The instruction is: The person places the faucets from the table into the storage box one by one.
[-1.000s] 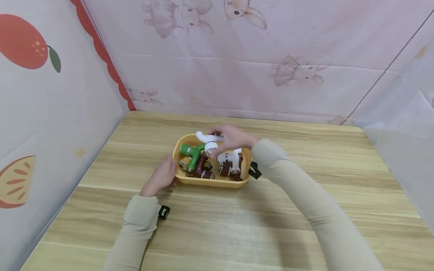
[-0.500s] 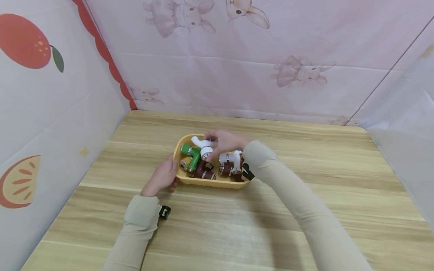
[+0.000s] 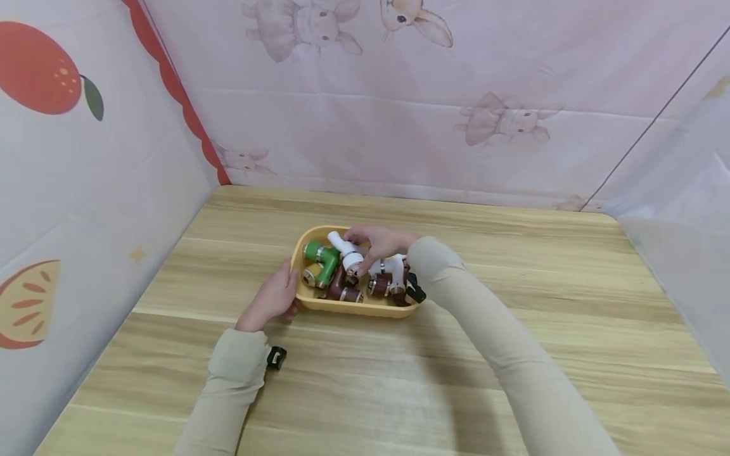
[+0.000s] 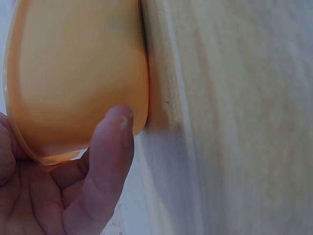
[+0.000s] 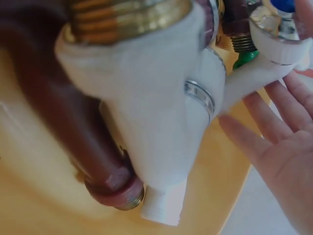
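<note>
My left hand [image 3: 276, 292] grips the left end of a yellow plastic basket [image 3: 353, 308]; in the left wrist view one finger [image 4: 110, 161] lies along its outer wall. Inside the basket my right hand [image 3: 379, 244] holds a white plastic faucet [image 3: 352, 261], thumb on the near side and fingers on the far side. To its left lies a green faucet [image 3: 327, 263], with a maroon faucet [image 3: 335, 286] below it. A second white faucet [image 5: 146, 107] sits right of the held one, beside another maroon faucet [image 5: 83, 137], in the right wrist view.
A yellow piece [image 3: 311, 274] shows under the green faucet. The basket stands on a wood-grain table [image 3: 353, 380]. Printed cloth [image 3: 399, 139] hangs behind the table and along both sides.
My right hand has moved slightly left and down into the basket with the white faucet, whose spout has turned. My left hand stays at the basket's end.
</note>
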The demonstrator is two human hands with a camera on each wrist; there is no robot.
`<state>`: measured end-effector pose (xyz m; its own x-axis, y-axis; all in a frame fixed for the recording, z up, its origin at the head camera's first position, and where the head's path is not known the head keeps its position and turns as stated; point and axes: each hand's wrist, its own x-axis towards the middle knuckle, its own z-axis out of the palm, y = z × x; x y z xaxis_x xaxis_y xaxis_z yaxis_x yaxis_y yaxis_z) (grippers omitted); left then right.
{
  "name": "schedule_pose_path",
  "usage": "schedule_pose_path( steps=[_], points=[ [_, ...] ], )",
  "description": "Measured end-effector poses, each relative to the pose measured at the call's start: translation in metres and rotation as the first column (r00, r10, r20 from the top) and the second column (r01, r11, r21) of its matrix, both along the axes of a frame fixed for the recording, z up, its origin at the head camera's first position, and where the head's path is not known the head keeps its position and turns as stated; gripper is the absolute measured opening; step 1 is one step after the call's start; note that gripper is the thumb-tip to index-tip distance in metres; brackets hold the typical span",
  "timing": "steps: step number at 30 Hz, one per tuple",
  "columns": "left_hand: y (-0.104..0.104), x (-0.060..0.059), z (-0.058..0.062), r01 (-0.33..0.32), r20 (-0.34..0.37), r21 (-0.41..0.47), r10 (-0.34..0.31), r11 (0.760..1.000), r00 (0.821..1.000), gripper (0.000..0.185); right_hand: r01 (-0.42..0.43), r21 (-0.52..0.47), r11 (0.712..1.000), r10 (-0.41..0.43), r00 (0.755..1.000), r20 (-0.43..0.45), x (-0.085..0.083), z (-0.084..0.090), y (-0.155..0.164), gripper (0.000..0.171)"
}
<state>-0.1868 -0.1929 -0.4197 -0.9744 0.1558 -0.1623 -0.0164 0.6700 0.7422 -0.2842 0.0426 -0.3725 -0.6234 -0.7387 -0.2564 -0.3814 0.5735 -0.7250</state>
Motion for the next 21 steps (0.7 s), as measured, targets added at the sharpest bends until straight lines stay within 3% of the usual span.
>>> schedule_pose_path(
  steps=[6,11,17,21],
  points=[
    [0.000,0.000,-0.001,0.010,-0.009,-0.015,-0.010,1.000,1.000,0.040,-0.001,-0.007,1.000,0.001,0.998,0.067,0.000,0.002,0.005,0.084],
    [0.000,0.000,-0.002,0.012,-0.008,-0.014,-0.012,1.000,1.000,0.040,0.042,0.039,0.998,-0.045,0.996,0.078,0.004,0.011,0.013,0.083],
    [0.001,0.001,-0.001,0.017,-0.011,-0.013,-0.017,1.000,1.000,0.041,0.105,-0.015,0.994,-0.105,0.994,-0.024,0.011,0.019,0.026,0.043],
    [-0.001,0.000,0.000,0.024,-0.015,-0.018,-0.024,1.000,1.000,0.041,0.142,-0.099,0.985,-0.144,0.990,-0.010,0.016,0.018,0.034,0.018]
  ],
)
